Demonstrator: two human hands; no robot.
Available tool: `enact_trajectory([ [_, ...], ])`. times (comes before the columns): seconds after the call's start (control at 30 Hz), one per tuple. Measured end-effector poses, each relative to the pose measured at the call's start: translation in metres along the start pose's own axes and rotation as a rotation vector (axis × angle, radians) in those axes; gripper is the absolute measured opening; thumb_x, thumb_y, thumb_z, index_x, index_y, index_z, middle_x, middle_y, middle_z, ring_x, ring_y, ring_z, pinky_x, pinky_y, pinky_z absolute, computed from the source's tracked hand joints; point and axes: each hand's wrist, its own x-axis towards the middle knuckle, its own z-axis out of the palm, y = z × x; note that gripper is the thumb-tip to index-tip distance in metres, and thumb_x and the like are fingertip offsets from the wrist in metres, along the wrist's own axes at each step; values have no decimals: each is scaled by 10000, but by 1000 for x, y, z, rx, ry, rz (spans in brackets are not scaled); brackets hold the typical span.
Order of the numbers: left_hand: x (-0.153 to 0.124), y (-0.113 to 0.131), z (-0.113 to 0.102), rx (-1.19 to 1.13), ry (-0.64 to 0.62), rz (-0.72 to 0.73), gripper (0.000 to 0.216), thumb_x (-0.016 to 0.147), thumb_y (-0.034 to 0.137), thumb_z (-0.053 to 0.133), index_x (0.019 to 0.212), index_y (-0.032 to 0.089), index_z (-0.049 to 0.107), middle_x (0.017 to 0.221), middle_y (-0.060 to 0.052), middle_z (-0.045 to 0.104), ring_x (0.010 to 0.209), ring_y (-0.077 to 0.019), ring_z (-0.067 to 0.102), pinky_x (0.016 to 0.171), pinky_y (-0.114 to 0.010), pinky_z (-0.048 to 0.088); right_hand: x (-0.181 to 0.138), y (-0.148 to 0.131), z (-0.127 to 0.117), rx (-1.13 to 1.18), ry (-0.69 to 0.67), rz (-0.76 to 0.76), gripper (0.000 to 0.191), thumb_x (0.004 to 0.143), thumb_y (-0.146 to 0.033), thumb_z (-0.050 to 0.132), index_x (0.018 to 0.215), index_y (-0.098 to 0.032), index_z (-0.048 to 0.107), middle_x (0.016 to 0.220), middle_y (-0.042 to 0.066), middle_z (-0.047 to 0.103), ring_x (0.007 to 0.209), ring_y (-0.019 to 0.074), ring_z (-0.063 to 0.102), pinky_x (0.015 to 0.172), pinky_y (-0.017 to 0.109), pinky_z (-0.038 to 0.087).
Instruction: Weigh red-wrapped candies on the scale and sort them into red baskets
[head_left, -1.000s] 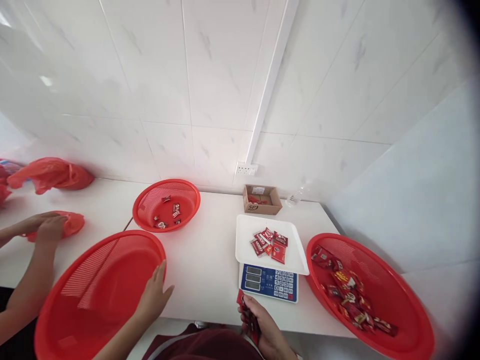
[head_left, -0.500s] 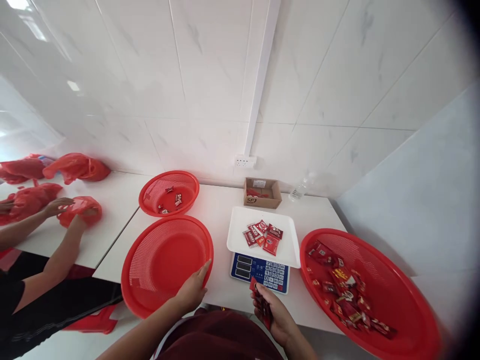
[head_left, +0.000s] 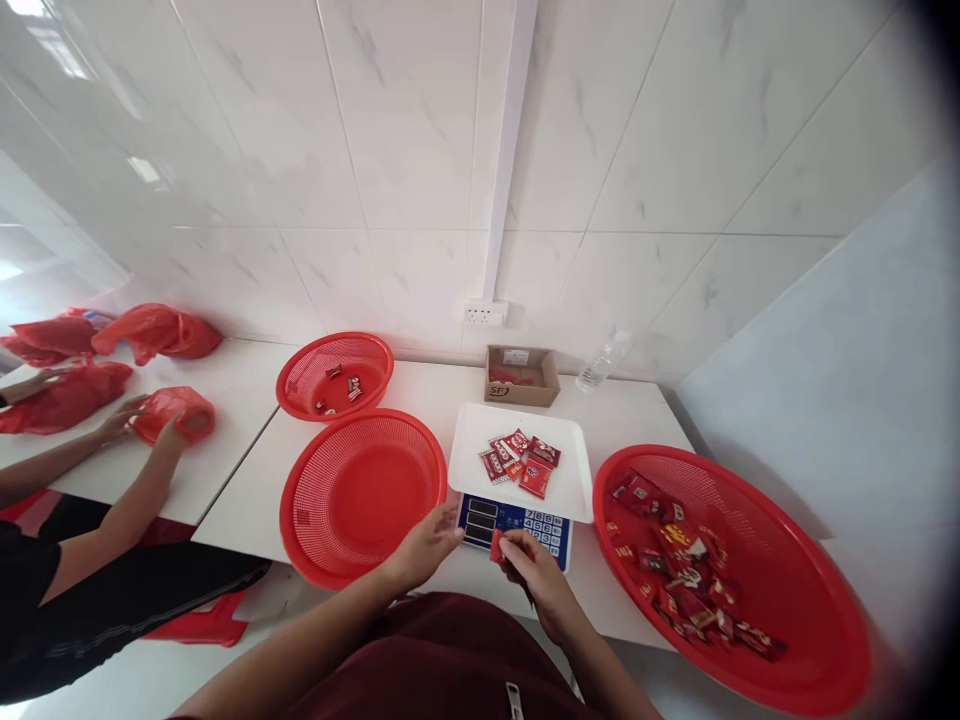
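Note:
My right hand (head_left: 536,580) is closed around a few red snack packets (head_left: 498,545), held just in front of the blue keypad of a scale (head_left: 516,522). My left hand (head_left: 426,545) hovers beside it with fingers loosely spread, holding nothing, next to the rim of an empty red basket (head_left: 364,495). The scale's white tray (head_left: 570,480) carries several red packets (head_left: 519,462). A large red basket (head_left: 780,580) at my right holds several more packets.
A smaller red basket (head_left: 335,374) with a few packets sits at the back, beside a cardboard box (head_left: 522,375) and a clear bottle (head_left: 602,362). At the left, another person's hands (head_left: 142,425) handle red plastic bags (head_left: 174,412) on a neighbouring table.
The empty red basket has slid right, up to the scale. My left hand left its rim and moved toward my right hand, which rose closer to the scale with the packets.

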Motion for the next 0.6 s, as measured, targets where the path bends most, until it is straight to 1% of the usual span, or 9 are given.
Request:
enact_trajectory([
  [0.07, 4, 13, 10, -427, -181, -187, 644, 785, 658, 422, 1254, 218, 440, 1291, -129, 501, 1173, -273, 479, 959, -484, 368, 4, -11, 13, -221, -49, -220, 300, 742, -496, 587, 758, -198, 571, 691, 8, 617, 642, 142, 540, 626, 273, 422],
  [0.13, 9, 22, 17, -718, -380, -334, 680, 759, 723, 386, 1140, 177, 522, 1157, -130, 582, 1060, -266, 551, 890, -465, 416, 6, -21, 26, -460, -79, -428, 288, 759, -485, 571, 790, -200, 585, 772, 31, 630, 719, 169, 549, 696, 312, 430],
  [0.17, 11, 25, 19, -816, -443, -367, 672, 756, 721, 399, 1071, 150, 559, 1075, -125, 616, 1013, -256, 572, 873, -431, 429, 7, -25, 33, -574, -87, -526, 300, 748, -494, 585, 806, -200, 593, 809, 40, 632, 759, 184, 549, 732, 336, 430],
  [0.23, 15, 28, 20, -974, -472, -371, 606, 776, 674, 440, 955, 118, 601, 930, -103, 651, 939, -226, 597, 843, -345, 443, 7, -31, 42, -735, -104, -697, 373, 725, -539, 601, 873, -198, 606, 875, 60, 634, 846, 218, 548, 804, 386, 419],
  [0.33, 16, 27, 12, -1132, -423, -361, 461, 822, 561, 487, 896, 126, 620, 850, -65, 663, 847, -179, 620, 789, -278, 457, 9, -33, 46, -771, -123, -856, 490, 776, -593, 511, 1067, -202, 569, 1025, 90, 620, 984, 240, 537, 896, 417, 401],
  [0.4, 14, 25, 4, -1163, -389, -385, 375, 839, 498, 507, 914, 149, 623, 855, -49, 670, 791, -161, 630, 753, -278, 470, 16, -31, 41, -750, -94, -900, 480, 836, -559, 438, 1156, -213, 525, 1108, 99, 596, 1049, 229, 525, 927, 401, 403],
  [0.47, 11, 24, -6, -1172, -357, -390, 302, 841, 446, 527, 936, 174, 620, 852, -41, 673, 769, -160, 638, 718, -282, 482, 30, -27, 29, -768, 25, -889, 434, 869, -500, 411, 1177, -214, 516, 1147, 107, 579, 1092, 225, 509, 951, 397, 398],
  [0.53, 10, 22, -16, -1175, -320, -378, 242, 828, 399, 558, 917, 181, 616, 832, -39, 668, 764, -160, 640, 668, -263, 483, 52, -22, 14, -853, 205, -814, 427, 868, -472, 422, 1175, -195, 529, 1176, 128, 563, 1135, 242, 485, 976, 419, 378],
  [0.6, 8, 19, -25, -1136, -238, -396, 203, 792, 357, 606, 867, 169, 607, 772, -30, 653, 711, -140, 628, 575, -210, 451, 76, -17, -3, -1011, 352, -676, 491, 835, -502, 457, 1190, -173, 535, 1253, 158, 513, 1218, 285, 416, 1003, 466, 341],
])
